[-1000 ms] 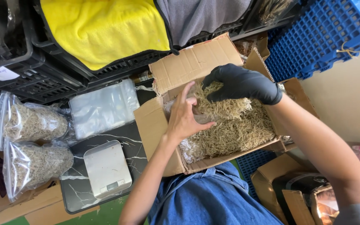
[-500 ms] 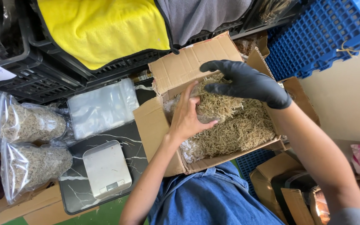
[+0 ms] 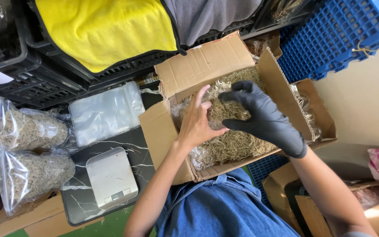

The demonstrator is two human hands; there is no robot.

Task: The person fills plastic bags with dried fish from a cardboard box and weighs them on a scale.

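Note:
An open cardboard box (image 3: 207,66) sits on my lap, filled with dry straw-coloured stringy plant material (image 3: 237,145). My right hand (image 3: 264,118), in a black glove, grips a clump of the dry material (image 3: 224,109) lifted above the pile. My bare left hand (image 3: 196,123) cups a clear plastic bag under that clump, fingers spread up along the bag's side. Both hands meet over the middle of the box.
Two filled clear bags (image 3: 27,131) lie at the left, beside a stack of unfilled clear bags (image 3: 106,112). A small white scale (image 3: 110,177) rests on a dark marble-patterned board (image 3: 137,140). Black crates hold a yellow cloth (image 3: 106,30); a blue crate (image 3: 334,35) stands right.
My gloved right hand has drawn back from the far side of the box toward me, carrying a clump. My left hand stays at the bag, shifted slightly toward the box's centre.

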